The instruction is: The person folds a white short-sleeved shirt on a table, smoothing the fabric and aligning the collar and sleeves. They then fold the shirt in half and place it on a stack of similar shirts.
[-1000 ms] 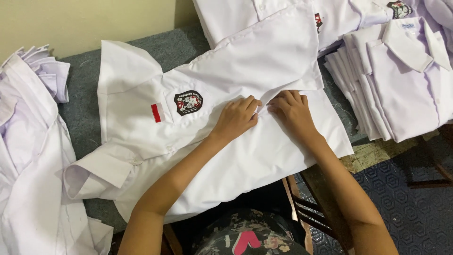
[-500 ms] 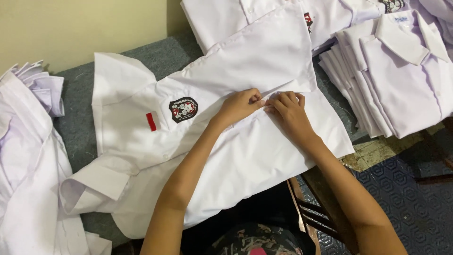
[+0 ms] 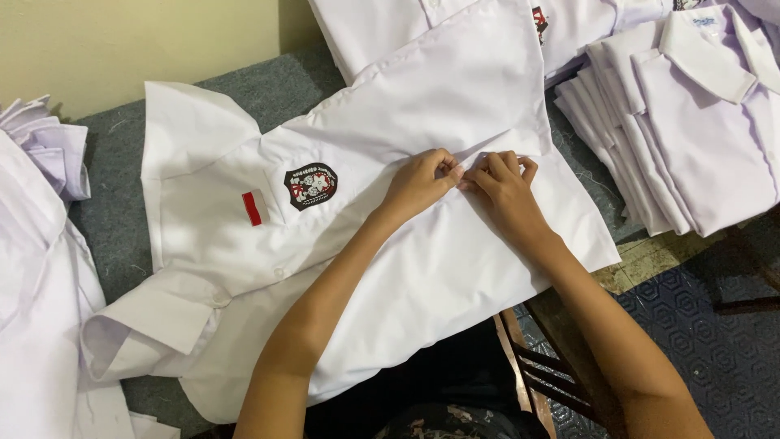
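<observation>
A white short-sleeved shirt (image 3: 422, 268) lies spread flat on a grey-covered table (image 3: 268, 93), its collar toward the left. A dark round badge (image 3: 310, 185) and a small red and white patch (image 3: 254, 207) sit on its chest. My left hand (image 3: 420, 182) and my right hand (image 3: 505, 189) meet at the shirt's front opening, fingertips pinching the fabric edge between them. What the fingertips pinch besides cloth is too small to tell.
A neat stack of folded white shirts (image 3: 691, 122) stands at the right. More white shirts (image 3: 390, 24) lie at the back. A loose heap of white shirts (image 3: 36, 268) fills the left side. A patterned dark floor (image 3: 707, 325) shows past the table's right edge.
Both hands stay together at the shirt's front edge; the fingers have curled tighter on the fabric. The view has shifted slightly, moving everything up in the frame.
</observation>
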